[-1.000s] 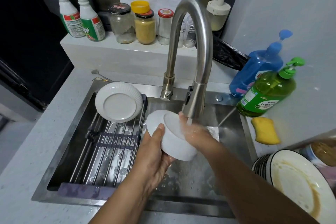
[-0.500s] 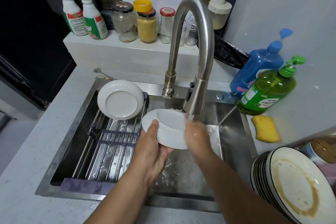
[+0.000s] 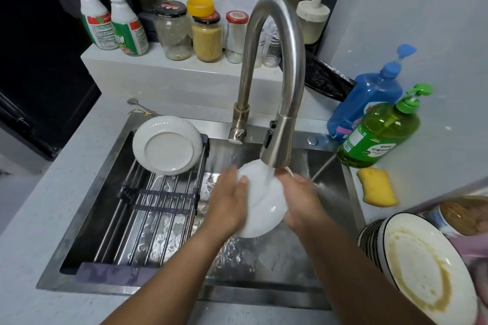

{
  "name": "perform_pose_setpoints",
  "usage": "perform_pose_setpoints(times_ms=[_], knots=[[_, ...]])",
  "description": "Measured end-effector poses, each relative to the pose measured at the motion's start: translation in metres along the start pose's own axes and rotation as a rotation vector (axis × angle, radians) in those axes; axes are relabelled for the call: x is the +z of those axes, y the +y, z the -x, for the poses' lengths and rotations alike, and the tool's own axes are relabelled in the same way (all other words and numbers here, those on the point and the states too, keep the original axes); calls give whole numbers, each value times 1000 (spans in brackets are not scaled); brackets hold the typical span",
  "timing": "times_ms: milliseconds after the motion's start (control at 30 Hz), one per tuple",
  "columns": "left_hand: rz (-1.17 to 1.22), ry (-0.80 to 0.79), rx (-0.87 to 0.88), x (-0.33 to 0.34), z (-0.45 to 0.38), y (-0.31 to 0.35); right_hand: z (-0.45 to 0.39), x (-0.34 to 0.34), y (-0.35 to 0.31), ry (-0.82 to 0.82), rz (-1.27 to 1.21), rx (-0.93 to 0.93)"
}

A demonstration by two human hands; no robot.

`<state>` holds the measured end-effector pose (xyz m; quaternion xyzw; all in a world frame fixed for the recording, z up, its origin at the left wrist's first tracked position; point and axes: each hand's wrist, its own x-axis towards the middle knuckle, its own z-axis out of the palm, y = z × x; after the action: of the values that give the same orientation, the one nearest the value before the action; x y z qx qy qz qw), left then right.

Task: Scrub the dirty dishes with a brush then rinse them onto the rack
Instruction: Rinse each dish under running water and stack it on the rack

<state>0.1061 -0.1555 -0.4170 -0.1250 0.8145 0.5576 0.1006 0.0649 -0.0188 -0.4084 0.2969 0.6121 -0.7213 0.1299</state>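
There is one view only, from a camera on the person's head, looking forward and steeply down into the sink [image 3: 111, 219] from close above. The faucet [image 3: 274, 74] stands near the middle of the frame. The wide lens bends the edges, taking in the ledge behind the faucet, the counter to either side of it, and both forearms reaching in from the bottom edge.

dirty plates [image 3: 422, 272] cut off by the right edge.
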Motion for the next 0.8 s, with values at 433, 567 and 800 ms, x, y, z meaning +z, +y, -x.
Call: perform_pose_setpoints(times_ms=[433, 567, 800], knots=[[-131, -161, -48, 18, -16, -16, 11, -11, 8, 215, -145, 15], [632, 16, -435, 17, -19, -11, 11, -11, 10, 201, -249, 16], [1326, -262, -448, 10, 15, -11, -11, -18, 42, 155, -270, 186]])
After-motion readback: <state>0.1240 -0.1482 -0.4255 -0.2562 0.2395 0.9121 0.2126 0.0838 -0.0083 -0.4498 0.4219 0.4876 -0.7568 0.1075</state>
